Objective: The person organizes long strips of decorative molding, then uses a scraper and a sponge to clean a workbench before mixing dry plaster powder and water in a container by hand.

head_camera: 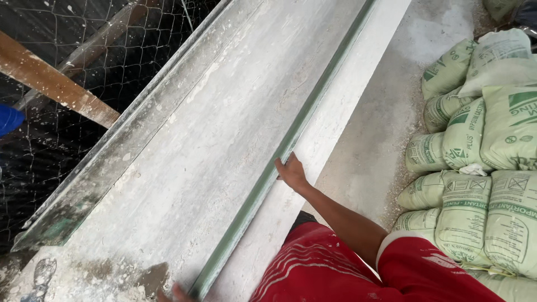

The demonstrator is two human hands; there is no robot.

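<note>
Long pale green moulding strip runs diagonally along the right edge of the long white plaster-caked surface, from the near bottom edge up toward the far top. Right hand rests on the strip about midway along, fingers curled over its green lip, thumb side on the flat white ledge just right of it; loose grip, hand partly closed on the strip. Left hand barely in view at the bottom edge, only fingertips showing, touching the surface next to the strip's near end; can't tell how open it is or whether it holds anything. Person wears red shirt with white splashes.

Surface is dusty, with crumbled white plaster bits piled at the near left corner. Second raised grey-green rail lines the left edge. Beyond the left edge: wire mesh netting, brown wooden plank crossing it, blue object at the far left, cut off. Right of the surface: dusty concrete floor, then stacked pale green printed sacks well apart from the hands. Nothing blocks the strip.
</note>
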